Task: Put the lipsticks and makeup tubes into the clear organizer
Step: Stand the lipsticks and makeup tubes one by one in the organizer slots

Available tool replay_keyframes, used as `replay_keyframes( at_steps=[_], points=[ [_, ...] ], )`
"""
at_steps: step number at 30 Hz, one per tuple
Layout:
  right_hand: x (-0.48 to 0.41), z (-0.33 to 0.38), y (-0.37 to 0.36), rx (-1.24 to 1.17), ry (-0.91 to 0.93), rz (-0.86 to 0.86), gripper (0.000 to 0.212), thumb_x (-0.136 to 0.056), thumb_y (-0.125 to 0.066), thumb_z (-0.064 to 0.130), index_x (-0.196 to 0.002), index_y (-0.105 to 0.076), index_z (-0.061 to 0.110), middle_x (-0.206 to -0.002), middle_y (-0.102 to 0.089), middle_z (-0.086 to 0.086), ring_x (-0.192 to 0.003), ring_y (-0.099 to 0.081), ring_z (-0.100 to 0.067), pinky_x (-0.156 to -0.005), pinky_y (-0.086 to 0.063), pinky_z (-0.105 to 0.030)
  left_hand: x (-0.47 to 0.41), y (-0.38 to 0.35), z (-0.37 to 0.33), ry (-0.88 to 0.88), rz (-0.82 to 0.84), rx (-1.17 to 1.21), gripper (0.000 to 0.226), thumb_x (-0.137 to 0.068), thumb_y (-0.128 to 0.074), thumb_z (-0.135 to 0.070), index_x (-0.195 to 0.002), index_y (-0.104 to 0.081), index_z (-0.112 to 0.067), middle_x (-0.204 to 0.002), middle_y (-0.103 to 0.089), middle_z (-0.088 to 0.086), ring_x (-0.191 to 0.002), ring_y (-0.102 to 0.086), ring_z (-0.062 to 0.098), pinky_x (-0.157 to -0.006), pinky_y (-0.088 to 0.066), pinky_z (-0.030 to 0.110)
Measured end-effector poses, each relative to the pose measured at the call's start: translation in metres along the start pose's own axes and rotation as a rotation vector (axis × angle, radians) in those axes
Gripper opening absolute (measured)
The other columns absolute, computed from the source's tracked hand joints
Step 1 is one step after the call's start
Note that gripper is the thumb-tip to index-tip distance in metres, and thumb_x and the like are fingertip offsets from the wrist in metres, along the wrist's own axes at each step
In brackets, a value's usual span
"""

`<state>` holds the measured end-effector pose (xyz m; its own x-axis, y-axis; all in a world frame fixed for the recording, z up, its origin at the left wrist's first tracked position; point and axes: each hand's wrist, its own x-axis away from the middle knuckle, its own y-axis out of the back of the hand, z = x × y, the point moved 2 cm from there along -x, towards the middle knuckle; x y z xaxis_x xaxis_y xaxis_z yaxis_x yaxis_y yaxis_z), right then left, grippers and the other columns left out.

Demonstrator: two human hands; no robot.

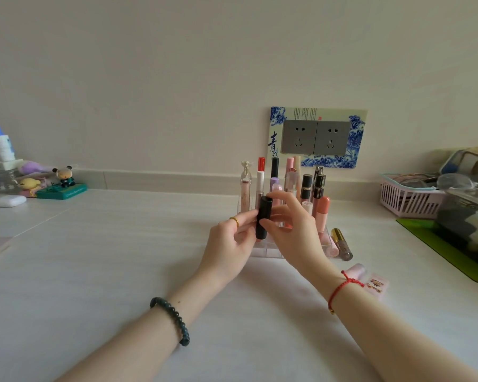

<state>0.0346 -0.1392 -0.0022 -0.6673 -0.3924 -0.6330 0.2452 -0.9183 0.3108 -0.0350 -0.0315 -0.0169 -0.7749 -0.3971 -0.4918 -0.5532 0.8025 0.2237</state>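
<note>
Black lipstick [262, 219] was held nearly upright before the organizer [265, 252].
Left hand [229, 245] and right hand [291, 230] pinched it with curled fingers; the socket plate [274, 140] read "青".

A pale tabletop [122, 257] carries a white case [9, 201], a small figurine [64, 175] and a blue-capped bottle [2, 144] at far left. A pink basket [406, 201] and green mat [439, 244] lie right. A double wall socket [316, 137] sits behind.

Both forearms reach forward and meet near the middle. The left hand [231, 245] pinches a black lipstick tube [262, 216] from its left side. The right hand [294, 230] holds the same tube, thumb and curved fingers around it.
</note>
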Motion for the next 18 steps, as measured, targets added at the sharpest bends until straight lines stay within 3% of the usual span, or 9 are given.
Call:
replay_keyframes(
  at_steps=[4, 9, 14, 18],
  points=[
    [0.001, -0.006, -0.003, 0.023, -0.015, 0.007, 0.04, -0.079, -0.065, -0.001, -0.109, -0.052, 0.022, -0.085, -0.062, 0.01, -0.081, -0.061, 0.003, -0.07, -0.047, -0.002, 0.0, 0.0, 0.002, 0.016, 0.008, -0.01, 0.035, -0.089, -0.049, -0.002, -0.122, -0.056, -0.013, -0.11, -0.062, -0.007, -0.1, -0.06, 0.002, -0.093, -0.051, 0.031],
    [0.002, -0.013, -0.006, 0.055, -0.041, 0.017, 0.036, -0.078, -0.066, 0.0, -0.11, -0.057, 0.015, -0.09, -0.064, 0.004, -0.084, -0.063, -0.007, -0.075, -0.049, -0.005, 0.002, 0.0, 0.005, -0.012, 0.036, -0.041, 0.037, -0.088, -0.048, 0.0, -0.123, -0.056, -0.011, -0.112, -0.06, -0.009, -0.099, -0.058, -0.004, -0.083, -0.042, 0.001],
    [0.003, -0.014, -0.007, 0.063, -0.061, 0.01, 0.034, -0.078, -0.067, 0.003, -0.109, -0.057, 0.013, -0.086, -0.063, 0.005, -0.077, -0.06, 0.002, -0.069, -0.047, -0.002, 0.002, -0.001, 0.01, -0.014, 0.039, -0.072, 0.037, -0.088, -0.049, -0.001, -0.123, -0.056, -0.01, -0.118, -0.062, -0.001, -0.104, -0.059, 0.002, -0.084, -0.041, 0.0],
    [0.002, -0.014, -0.008, 0.084, -0.076, 0.0, 0.032, -0.079, -0.067, 0.006, -0.109, -0.059, 0.011, -0.089, -0.065, 0.003, -0.078, -0.062, -0.005, -0.069, -0.048, -0.003, 0.002, -0.001, 0.011, -0.006, 0.036, -0.086, 0.037, -0.087, -0.05, -0.002, -0.123, -0.056, -0.01, -0.119, -0.063, 0.0, -0.102, -0.059, 0.001, -0.084, -0.041, 0.001]
  ],
)
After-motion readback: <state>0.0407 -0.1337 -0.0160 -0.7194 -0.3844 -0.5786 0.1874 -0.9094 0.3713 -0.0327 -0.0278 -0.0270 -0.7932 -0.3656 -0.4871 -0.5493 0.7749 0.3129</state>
